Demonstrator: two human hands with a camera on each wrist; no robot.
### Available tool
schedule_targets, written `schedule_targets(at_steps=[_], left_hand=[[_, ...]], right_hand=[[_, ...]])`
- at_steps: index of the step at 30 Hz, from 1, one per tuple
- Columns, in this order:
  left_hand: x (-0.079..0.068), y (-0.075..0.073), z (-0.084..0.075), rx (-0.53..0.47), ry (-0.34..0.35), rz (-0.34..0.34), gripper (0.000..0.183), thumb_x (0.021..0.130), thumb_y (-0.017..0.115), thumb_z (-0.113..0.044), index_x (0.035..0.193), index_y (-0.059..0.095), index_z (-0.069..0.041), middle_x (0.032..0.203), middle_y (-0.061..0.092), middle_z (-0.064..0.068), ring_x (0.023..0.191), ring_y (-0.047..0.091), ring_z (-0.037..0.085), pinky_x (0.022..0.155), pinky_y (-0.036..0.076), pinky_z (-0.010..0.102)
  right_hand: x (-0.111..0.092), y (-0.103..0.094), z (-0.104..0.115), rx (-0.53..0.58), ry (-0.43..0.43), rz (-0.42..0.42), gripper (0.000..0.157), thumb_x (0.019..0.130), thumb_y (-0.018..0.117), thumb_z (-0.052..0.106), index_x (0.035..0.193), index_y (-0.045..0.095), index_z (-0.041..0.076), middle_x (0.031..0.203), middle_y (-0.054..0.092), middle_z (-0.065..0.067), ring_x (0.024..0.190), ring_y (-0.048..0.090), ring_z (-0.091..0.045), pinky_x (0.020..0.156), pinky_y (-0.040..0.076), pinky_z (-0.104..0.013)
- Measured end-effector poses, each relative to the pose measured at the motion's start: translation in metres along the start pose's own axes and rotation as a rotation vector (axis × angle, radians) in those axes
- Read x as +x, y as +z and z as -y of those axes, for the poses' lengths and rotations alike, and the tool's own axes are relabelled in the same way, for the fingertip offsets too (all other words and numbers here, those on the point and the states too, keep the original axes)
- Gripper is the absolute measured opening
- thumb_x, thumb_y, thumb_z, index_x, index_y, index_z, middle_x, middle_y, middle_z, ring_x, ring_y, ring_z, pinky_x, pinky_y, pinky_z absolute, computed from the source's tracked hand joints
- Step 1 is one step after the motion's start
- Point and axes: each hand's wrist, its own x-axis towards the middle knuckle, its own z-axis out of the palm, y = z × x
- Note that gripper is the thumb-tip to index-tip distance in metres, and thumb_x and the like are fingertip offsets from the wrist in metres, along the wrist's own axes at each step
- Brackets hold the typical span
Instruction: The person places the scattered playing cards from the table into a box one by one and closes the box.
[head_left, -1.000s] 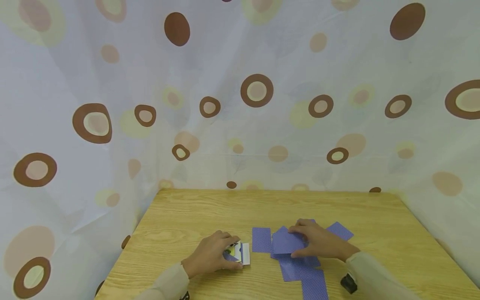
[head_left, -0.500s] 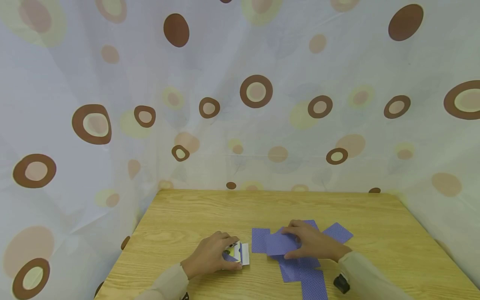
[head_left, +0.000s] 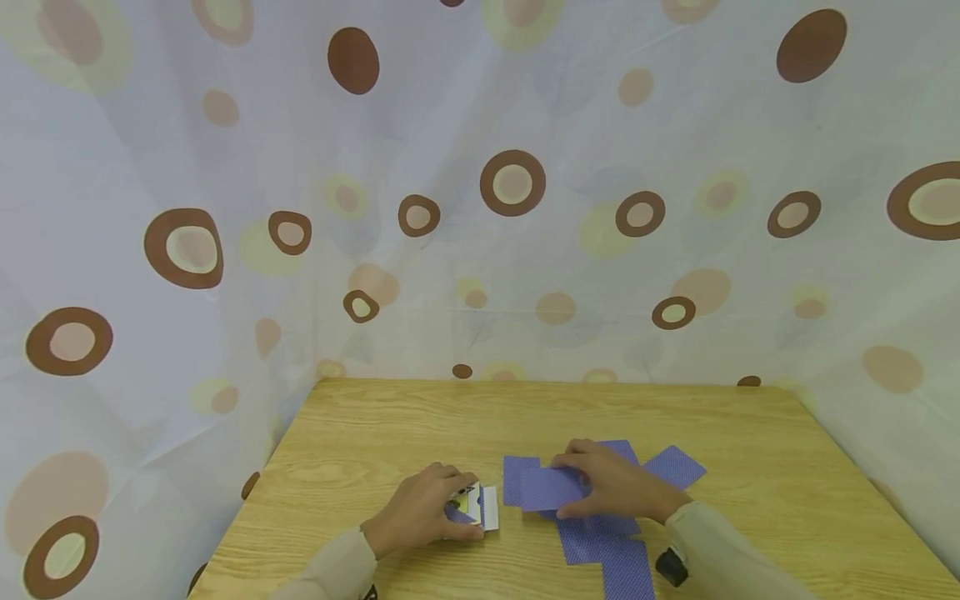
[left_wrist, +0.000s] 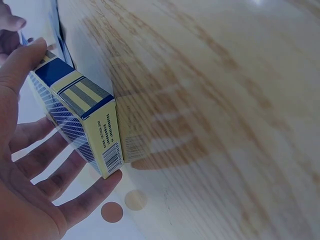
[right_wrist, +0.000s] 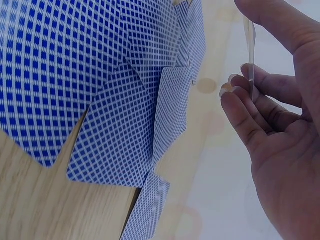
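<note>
My left hand [head_left: 423, 510] grips a playing-card box [left_wrist: 75, 107] by its sides, thumb on one edge and fingers on the other. The box lies on the table, its white flap [head_left: 491, 508] out to the right. My right hand [head_left: 621, 485] pinches a blue-backed playing card [head_left: 551, 489] between thumb and fingers, and in the right wrist view that card shows edge-on as a thin strip. Beneath and around this hand, more blue-checked cards [right_wrist: 110, 140] are spread face down and overlap each other. The held card partly covers a card [head_left: 516, 479] at the spread's left.
The wooden table [head_left: 405, 417] reaches back to a curtain [head_left: 570, 258] with brown and yellow circles, which also hangs at both sides. One card [head_left: 677, 467] lies at the right of the spread, another [head_left: 628, 571] near the table's front.
My right hand has moved left with the pinched card, nearer to the box. The left hand and the box have stayed in place.
</note>
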Motion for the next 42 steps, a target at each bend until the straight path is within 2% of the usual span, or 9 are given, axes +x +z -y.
schedule_targets(at_steps=[12,18,26,34,42], left_hand=[[-0.001,0.0,0.0,-0.009,0.009,-0.012,0.078,0.082,0.074,-0.068,0.136,0.067,-0.012,0.125,0.068,0.003,0.108,0.061,0.017,0.08,0.053,0.027],[-0.001,0.0,-0.001,-0.007,0.008,-0.01,0.078,0.082,0.074,-0.068,0.136,0.067,-0.012,0.125,0.068,0.003,0.107,0.06,0.016,0.078,0.052,0.025],[0.0,0.0,-0.001,0.009,0.006,-0.002,0.079,0.082,0.073,-0.07,0.137,0.066,-0.013,0.124,0.069,0.003,0.107,0.061,0.017,0.08,0.054,0.028],[-0.001,0.001,0.001,0.024,0.022,-0.011,0.08,0.082,0.071,-0.072,0.137,0.066,-0.013,0.122,0.069,0.004,0.106,0.062,0.018,0.081,0.055,0.031],[0.001,0.004,0.002,0.024,0.008,0.0,0.082,0.081,0.07,-0.074,0.138,0.066,-0.015,0.123,0.069,0.002,0.105,0.061,0.016,0.081,0.055,0.031]], right_hand=[[0.006,0.006,0.009,0.04,-0.004,-0.001,0.072,0.085,0.082,0.052,0.136,0.064,0.005,0.11,0.052,0.005,0.087,0.05,-0.012,0.074,0.045,-0.027],[0.011,0.012,0.01,0.026,-0.001,0.008,0.073,0.083,0.081,0.055,0.137,0.065,0.008,0.111,0.052,0.007,0.084,0.048,-0.009,0.072,0.044,-0.026],[0.016,0.019,0.014,0.067,-0.004,0.018,0.071,0.082,0.083,0.053,0.136,0.065,0.009,0.112,0.052,0.006,0.084,0.049,-0.009,0.072,0.045,-0.026],[0.021,0.024,0.018,0.059,-0.026,0.021,0.071,0.083,0.083,0.053,0.136,0.065,0.009,0.103,0.049,0.007,0.079,0.046,-0.007,0.068,0.043,-0.024],[0.025,0.028,0.02,0.045,-0.034,0.025,0.073,0.082,0.083,0.054,0.136,0.065,0.008,0.104,0.049,0.007,0.08,0.047,-0.007,0.071,0.043,-0.025]])
